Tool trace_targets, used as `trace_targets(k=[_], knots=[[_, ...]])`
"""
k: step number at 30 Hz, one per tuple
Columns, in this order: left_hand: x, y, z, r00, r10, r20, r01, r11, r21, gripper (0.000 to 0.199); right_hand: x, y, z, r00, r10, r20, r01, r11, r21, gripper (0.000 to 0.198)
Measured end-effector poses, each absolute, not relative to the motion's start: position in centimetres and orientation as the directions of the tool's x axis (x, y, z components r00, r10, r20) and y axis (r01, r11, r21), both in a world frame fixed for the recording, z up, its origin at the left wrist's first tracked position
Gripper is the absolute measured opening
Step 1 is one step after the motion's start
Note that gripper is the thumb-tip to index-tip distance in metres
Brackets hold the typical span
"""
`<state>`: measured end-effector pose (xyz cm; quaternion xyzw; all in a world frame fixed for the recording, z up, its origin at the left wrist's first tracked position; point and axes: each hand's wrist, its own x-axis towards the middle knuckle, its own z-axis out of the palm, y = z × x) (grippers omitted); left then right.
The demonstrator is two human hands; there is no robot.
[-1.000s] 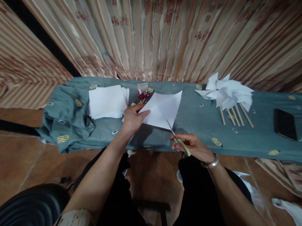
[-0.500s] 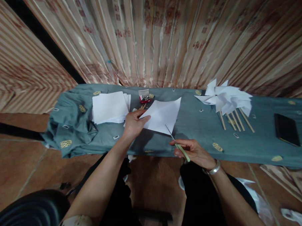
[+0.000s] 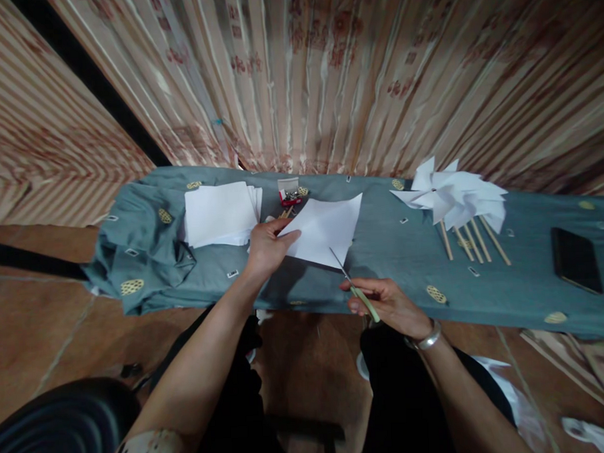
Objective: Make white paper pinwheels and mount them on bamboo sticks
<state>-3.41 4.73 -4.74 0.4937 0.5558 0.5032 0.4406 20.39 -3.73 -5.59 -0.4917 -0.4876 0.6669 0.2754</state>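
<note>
My left hand (image 3: 270, 246) pinches the left edge of a white sheet of paper (image 3: 325, 227), thumb on top, holding it slightly above the cloth. In my right hand (image 3: 385, 301) is a pair of scissors (image 3: 361, 296) with light green handles. The blades reach the sheet's near edge, close to its right corner. Left of the sheet lies a stack of white paper (image 3: 219, 215). Behind my left hand stands a small red box (image 3: 289, 195) with shiny metal bits in it, and some wooden sticks (image 3: 283, 214) lie partly hidden by the hand.
Several white paper pinwheels (image 3: 455, 193) on wooden sticks lie at the right of the table with its green cloth (image 3: 384, 263). A black phone (image 3: 576, 260) lies farther right. A striped curtain (image 3: 300, 79) hangs behind. A round black seat (image 3: 61, 431) is at lower left.
Almost nothing differs. Both hands, the sheet and the scissors keep nearly the same place; the view has shifted very slightly.
</note>
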Motion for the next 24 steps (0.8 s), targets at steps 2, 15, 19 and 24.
trace_targets(k=[2, 15, 19, 24], knots=[[-3.42, 4.74, -4.70, -0.127, 0.992, 0.004, 0.108, 0.009, 0.994, 0.021, 20.34, -3.74, -5.58, -0.360, 0.849, -0.387, 0.114, -0.372, -0.921, 0.049], [-2.88, 4.36, -4.91, -0.053, 0.998, -0.036, 0.086, 0.040, 0.995, 0.034, 20.37, -3.73, -6.08, -0.296, 0.874, -0.384, 0.155, -0.353, -0.923, 0.057], [-2.76, 4.26, -4.83, -0.057, 0.997, -0.048, 0.086, 0.053, 0.995, 0.033, 20.47, -3.72, -6.32, -0.303, 0.865, -0.400, 0.153, -0.370, -0.916, 0.058], [-2.87, 4.29, -4.77, -0.060, 0.997, -0.055, 0.091, 0.060, 0.994, 0.033, 20.47, -3.76, -6.45, -0.293, 0.853, -0.432, 0.137, -0.409, -0.902, 0.058]])
